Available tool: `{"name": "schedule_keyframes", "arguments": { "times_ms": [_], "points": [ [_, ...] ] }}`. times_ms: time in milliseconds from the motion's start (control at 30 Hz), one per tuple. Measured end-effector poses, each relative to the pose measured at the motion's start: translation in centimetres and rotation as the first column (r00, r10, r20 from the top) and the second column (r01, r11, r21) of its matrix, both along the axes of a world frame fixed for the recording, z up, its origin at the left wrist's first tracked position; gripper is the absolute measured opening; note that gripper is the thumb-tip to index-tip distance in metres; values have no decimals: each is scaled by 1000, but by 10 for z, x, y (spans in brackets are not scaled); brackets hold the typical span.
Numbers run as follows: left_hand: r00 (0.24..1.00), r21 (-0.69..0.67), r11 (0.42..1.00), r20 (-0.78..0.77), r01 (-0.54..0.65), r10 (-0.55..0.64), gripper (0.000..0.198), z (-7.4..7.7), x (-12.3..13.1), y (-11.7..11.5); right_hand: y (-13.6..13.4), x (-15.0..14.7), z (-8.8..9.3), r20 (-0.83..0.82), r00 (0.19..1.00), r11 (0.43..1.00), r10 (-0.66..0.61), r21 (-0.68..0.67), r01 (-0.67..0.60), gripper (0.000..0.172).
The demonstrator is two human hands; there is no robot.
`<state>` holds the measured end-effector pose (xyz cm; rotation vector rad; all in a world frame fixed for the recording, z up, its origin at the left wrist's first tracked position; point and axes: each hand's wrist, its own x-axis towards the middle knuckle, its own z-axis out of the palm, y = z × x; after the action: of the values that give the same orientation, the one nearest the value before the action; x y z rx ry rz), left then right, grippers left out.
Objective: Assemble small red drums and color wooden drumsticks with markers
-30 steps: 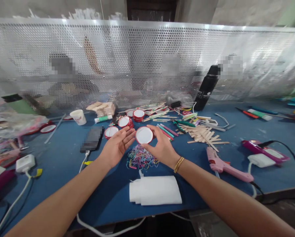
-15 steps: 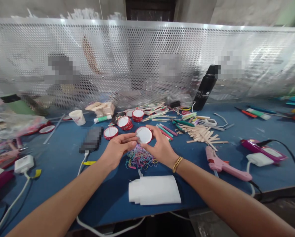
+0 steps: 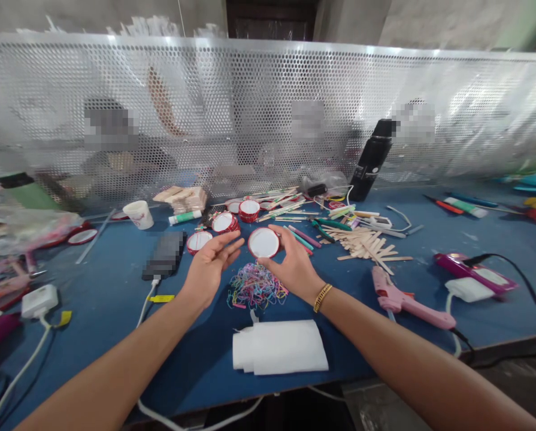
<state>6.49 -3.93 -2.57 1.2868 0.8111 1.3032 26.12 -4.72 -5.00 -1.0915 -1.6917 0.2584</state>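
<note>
My right grip (image 3: 297, 266) pinches a white-faced disc (image 3: 264, 242) by its red rim, thumb at the near edge and forefinger at the far right edge. The white face is turned up towards me. My left grip (image 3: 207, 269) holds nothing: its fingers are spread and stand a little to the left of the disc, with a clear gap between. Half a second ago those fingers were curled in against the disc's left edge; now they have come away, so the disc is borne by my right grip alone and my left is free. Just below the disc, between my two hands, a tangled heap of coloured loops (image 3: 259, 284) lies on the desk (image 3: 196, 365), and nearer to me is a folded white cloth (image 3: 290, 347). Past my left fingertips stand a small stack of red-rimmed discs (image 3: 225, 222) and another stack (image 3: 250, 209) beyond it, while a nearer red-rimmed disc (image 3: 199, 242) sits just behind that hand. To the left of my left grip lies a dark phone (image 3: 164, 254). Beyond my right knuckles are coloured sticks (image 3: 304, 237), then a pile of flat wooden sticks (image 3: 366, 242) further right, and a pink glue gun (image 3: 411, 308) rests to the right of my forearm.
</note>
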Motion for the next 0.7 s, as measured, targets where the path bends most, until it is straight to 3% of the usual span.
{"name": "schedule_keyframes", "arguments": {
  "times_ms": [167,400,533,633,700],
  "points": [
    [981,127,987,-155,-101,120,31,1,-2,2,-1,2,4,-20,1000,999,17,42,-16,62],
    [960,8,1000,-278,11,-8,33,0,2,-2,-6,-3,6,12,956,955,294,28,-294,62],
    [960,-17,997,-274,-70,63,32,-1,0,1,-5,-1,6,-10,947,946,322,-48,-322,71],
    [964,-22,986,-216,-164,155,32,0,-3,4,-1,4,8,-16,969,966,248,-68,-249,37],
    [963,-24,980,-191,-196,188,32,0,-4,4,0,7,8,102,973,977,208,-69,-202,24]
  ]
}}
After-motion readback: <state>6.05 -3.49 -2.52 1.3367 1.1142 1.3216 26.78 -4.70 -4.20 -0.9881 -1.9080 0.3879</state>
